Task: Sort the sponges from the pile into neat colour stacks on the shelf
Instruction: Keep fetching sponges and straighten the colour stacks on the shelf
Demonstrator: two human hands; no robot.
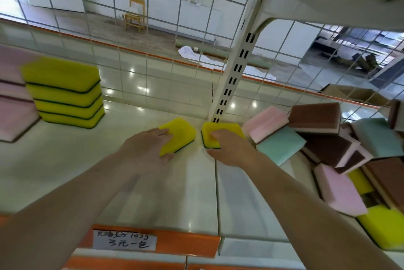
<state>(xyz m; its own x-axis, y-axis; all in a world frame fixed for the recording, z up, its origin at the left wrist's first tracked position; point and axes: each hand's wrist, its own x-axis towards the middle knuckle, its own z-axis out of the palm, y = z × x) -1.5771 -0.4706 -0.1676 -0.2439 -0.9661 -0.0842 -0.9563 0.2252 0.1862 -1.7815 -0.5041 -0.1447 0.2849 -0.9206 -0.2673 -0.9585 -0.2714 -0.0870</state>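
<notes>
- While gripping one yellow sponge [178, 133], left hand [146, 151]: fingers on top, thumb at near edge, mid-shelf [153, 199].
- Right hand [230, 147]: fingers curled over second yellow sponge [220, 131], just beside the first.
- Far left: neat yellow stack [65, 94], pink stack [13, 103] adjoining.
- Far right: mixed pile [341, 149].

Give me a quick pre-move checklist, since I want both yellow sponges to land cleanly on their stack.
1. Left hand grips its yellow sponge: ok.
2. Right hand grips the other yellow sponge: ok.
3. Yellow stack stands neat, four high: ok.
4. Shelf between hands and stack bare: ok.
5. Dark scouring sides face down, matching the stack: ok.
6. Pile stable after the pick: cannot tell.
</notes>
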